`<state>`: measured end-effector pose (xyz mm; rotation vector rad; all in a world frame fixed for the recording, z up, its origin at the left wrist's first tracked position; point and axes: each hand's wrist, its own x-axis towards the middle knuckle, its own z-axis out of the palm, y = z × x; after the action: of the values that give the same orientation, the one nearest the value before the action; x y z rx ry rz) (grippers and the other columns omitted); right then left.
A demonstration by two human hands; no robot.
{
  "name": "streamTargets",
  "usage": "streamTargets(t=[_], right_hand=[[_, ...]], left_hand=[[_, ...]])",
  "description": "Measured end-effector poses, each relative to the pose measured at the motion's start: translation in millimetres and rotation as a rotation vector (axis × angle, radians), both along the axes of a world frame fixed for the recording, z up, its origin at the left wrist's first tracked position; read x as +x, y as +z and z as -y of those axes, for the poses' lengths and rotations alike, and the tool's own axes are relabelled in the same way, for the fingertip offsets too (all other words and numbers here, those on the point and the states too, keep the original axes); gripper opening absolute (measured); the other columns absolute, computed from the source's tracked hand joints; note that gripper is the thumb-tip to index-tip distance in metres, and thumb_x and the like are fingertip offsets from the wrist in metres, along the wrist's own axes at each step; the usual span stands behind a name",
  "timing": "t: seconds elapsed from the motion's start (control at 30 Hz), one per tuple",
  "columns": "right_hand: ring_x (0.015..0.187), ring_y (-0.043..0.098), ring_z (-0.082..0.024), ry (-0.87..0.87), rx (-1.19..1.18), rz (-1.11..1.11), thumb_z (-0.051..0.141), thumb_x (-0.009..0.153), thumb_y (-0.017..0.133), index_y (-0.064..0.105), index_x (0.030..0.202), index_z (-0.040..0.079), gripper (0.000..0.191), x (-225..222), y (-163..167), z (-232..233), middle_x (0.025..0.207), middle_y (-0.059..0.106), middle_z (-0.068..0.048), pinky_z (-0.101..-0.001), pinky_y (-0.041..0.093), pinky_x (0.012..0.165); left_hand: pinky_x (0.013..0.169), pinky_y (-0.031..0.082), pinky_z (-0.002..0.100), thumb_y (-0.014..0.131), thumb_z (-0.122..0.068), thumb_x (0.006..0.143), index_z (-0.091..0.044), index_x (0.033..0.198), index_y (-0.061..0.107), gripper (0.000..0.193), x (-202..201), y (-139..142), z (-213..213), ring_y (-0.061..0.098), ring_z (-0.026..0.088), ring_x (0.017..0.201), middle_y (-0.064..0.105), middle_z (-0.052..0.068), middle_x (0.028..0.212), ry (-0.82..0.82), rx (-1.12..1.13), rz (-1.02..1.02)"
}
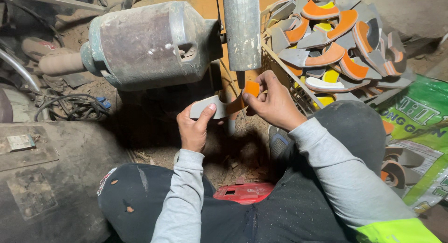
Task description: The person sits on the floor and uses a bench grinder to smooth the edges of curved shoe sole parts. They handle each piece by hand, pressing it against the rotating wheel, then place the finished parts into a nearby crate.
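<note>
A seated worker holds a grey-and-orange shoe-sole piece (224, 104) up to the lower end of a vertical metal spindle (241, 31) on a dusty workshop motor (149, 45). The left hand (193, 126) pinches the grey end between thumb and fingers; the right hand (275, 103) nips the orange tip, fingers pressed together on it. The piece hangs in the air just below the spindle, between the knees and above the dirt floor (233, 154). It looks light and somewhat flexible, foam or rubber by its appearance, likely easy to bend, so a grip at both ends, as here, seems the steady way to hold it. At far right, a wire basket (284, 75) is heaped with similar pieces (336, 38); a green printed sack (420, 126) lies beside it.
</note>
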<state>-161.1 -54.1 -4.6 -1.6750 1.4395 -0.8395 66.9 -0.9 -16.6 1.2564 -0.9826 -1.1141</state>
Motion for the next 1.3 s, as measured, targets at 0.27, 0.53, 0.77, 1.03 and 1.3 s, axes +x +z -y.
streamTargets(t=[0.27,0.53,0.77,1.03,1.3], right_hand=[[0.077,0.062,-0.009,0.226,0.132,0.114,0.019,0.09,0.077,0.058,0.108,0.001,0.031,-24,-3,9,0.088,0.066,-0.006,-0.0258,0.054,0.066],[0.072,0.062,-0.008,0.152,0.222,0.331,0.013,0.093,0.07,0.054,0.112,0.0,0.028,-21,20,16,0.088,0.063,-0.003,-0.0254,0.057,0.059],[0.064,0.059,-0.007,0.141,0.172,0.302,0.014,0.095,0.071,0.053,0.108,0.001,0.026,-10,28,15,0.081,0.054,0.0,-0.025,0.055,0.052],[0.065,0.062,-0.009,0.177,0.265,0.213,0.012,0.092,0.071,0.054,0.108,0.001,0.025,-12,30,6,0.086,0.056,-0.005,-0.0267,0.057,0.053],[0.108,0.065,-0.01,0.213,0.15,0.519,-0.006,0.089,0.064,0.052,0.127,-0.001,0.04,-34,14,14,0.117,0.06,-0.007,-0.0241,0.056,0.093]], left_hand=[[0.082,0.056,0.024,0.078,-0.013,0.09,-0.001,0.107,0.076,0.022,-1,17,-11,0.07,0.01,0.088,0.077,0.004,0.097,-0.099,-0.136,0.282],[0.087,0.055,0.023,0.075,-0.014,0.094,0.002,0.114,0.075,0.025,-12,12,-4,0.069,0.01,0.093,0.077,0.007,0.103,-0.069,-0.086,0.088],[0.062,0.059,0.034,0.072,-0.013,0.092,0.008,0.112,0.069,0.029,-6,-2,8,0.071,0.02,0.079,0.074,0.013,0.096,-0.043,0.122,-0.401],[0.064,0.06,0.035,0.07,-0.013,0.093,0.005,0.111,0.072,0.026,0,4,-3,0.072,0.021,0.082,0.075,0.012,0.097,-0.101,0.125,-0.42],[0.088,0.058,0.037,0.076,-0.001,0.079,-0.004,0.114,0.072,0.036,-47,47,-37,0.072,0.035,0.099,0.068,0.017,0.113,-0.062,-0.562,0.7]])
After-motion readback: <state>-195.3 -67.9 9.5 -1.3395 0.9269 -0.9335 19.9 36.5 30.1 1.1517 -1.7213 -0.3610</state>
